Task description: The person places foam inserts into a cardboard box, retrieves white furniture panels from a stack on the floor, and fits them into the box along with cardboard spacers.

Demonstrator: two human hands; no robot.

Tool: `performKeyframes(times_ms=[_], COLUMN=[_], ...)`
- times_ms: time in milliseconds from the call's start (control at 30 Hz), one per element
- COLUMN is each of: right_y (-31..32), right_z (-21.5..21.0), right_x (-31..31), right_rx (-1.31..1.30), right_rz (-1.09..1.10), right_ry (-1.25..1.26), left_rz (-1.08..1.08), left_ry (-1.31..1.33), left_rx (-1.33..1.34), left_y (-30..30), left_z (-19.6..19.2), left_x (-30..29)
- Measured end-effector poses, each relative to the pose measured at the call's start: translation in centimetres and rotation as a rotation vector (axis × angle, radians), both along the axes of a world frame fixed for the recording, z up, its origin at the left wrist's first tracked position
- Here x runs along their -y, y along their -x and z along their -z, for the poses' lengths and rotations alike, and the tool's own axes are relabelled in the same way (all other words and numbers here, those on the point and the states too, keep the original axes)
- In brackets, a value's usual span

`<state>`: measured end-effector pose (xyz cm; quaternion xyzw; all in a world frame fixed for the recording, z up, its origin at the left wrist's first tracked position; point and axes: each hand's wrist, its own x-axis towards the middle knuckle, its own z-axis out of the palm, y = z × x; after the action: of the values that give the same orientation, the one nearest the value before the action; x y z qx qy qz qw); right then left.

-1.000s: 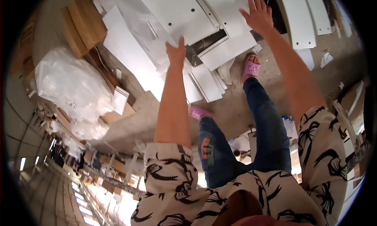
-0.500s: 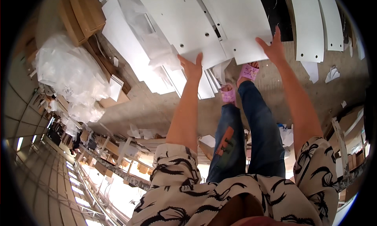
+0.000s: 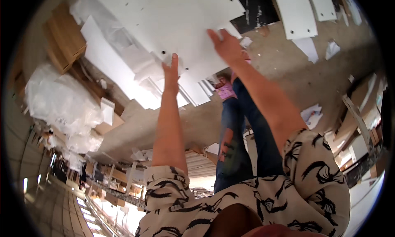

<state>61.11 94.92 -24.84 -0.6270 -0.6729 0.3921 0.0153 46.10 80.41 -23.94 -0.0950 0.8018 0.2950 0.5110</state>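
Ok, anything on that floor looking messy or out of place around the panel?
Yes. Torn white scraps litter the bare concrete floor, and white drilled panels lie at mixed angles. Both hands, left hand and right hand, press on the large white drilled panel.

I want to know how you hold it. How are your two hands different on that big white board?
The left hand lies lower on the big white board, near its edge, fingers together pointing up. The right hand reaches higher and further onto the board, fingers spread a little. The left forearm rises nearly straight; the right one slants. Both hands are bare and press flat on the board.
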Motion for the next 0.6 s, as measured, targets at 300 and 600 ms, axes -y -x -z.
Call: performKeyframes(times_ms=[300,600], right_y=[-18.9,-30.1], right_z=[3.2,6.1], right_x=[-10.7,-11.8], right_rx=[0.35,0.689], right_rz=[-0.352,-0.473], right_ry=[-0.537,-0.417], left_rz=[0.379,0.295], left_ry=[-0.004,-0.369], left_rx=[-0.394,-0.077], left_y=[0.3,-23.3], left_z=[1.9,3.6], left_x=[1.6,-16.1])
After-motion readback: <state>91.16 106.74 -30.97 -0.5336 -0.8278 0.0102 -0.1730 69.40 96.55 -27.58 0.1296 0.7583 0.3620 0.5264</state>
